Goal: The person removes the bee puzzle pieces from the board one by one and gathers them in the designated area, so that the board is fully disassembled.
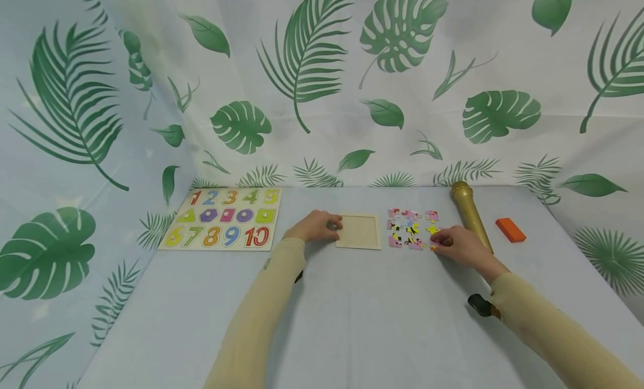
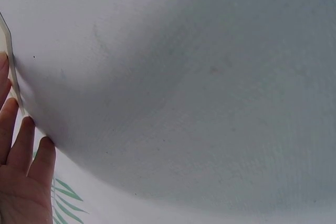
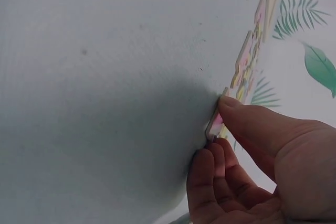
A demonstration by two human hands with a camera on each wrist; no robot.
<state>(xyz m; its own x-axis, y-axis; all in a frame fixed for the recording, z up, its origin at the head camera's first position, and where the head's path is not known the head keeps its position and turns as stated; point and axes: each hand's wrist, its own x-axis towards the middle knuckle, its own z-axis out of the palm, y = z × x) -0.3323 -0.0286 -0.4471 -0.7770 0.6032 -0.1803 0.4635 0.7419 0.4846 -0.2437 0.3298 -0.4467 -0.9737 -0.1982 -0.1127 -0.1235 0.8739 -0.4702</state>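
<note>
My left hand [image 1: 313, 227] holds the left edge of a shallow, pale wooden puzzle tray [image 1: 358, 232] with a raised rim, which lies flat on the table. In the left wrist view, its fingers [image 2: 44, 161] lie along that edge. To the tray's right, pink and yellow jigsaw pieces [image 1: 413, 228] are spread in loose rows, slightly apart. At their near right corner, my right hand [image 1: 462, 246] pinches a jigsaw piece [image 3: 214, 124] between thumb and fingertips, partly covering it. The right wrist view shows the piece's edge slightly tilted up, with other pieces behind it.
A wooden number-and-shape board [image 1: 216, 248] lies at the left. Beyond my right hand is a long gold tube with a rounded head [image 1: 470, 213]; an orange block [image 1: 510, 230] sits farther right. A leaf-print cloth [image 1: 322, 143] hangs behind the pale table [image 1: 372, 322].
</note>
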